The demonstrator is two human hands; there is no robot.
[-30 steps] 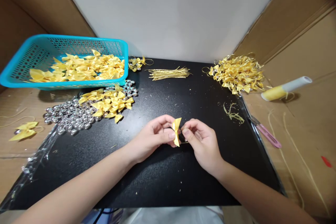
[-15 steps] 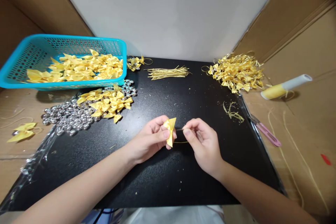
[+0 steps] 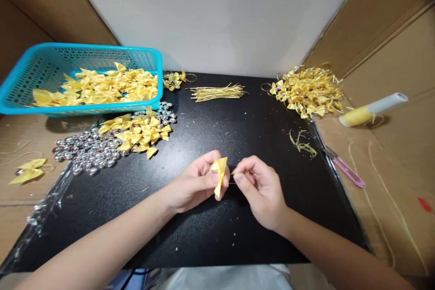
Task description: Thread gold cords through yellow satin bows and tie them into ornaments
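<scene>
Pinching a yellow bow [image 3: 220, 175] above the black table [image 3: 204, 240], our left hand [image 3: 196, 184] has thumb and fingers closed on it, while our right hand [image 3: 261, 191] nips a thin gold cord [image 3: 232, 183] just beside it. We seem to be fitting cord to bow (threading or tying, we cannot tell), and the next move probably calls for a steady hold and a gentle pull.

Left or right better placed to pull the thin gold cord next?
Probably the right grip: its fingertips appear to pinch the thin gold cord beside the yellow satin bow, while the left grip is occupied holding that bow.
</scene>
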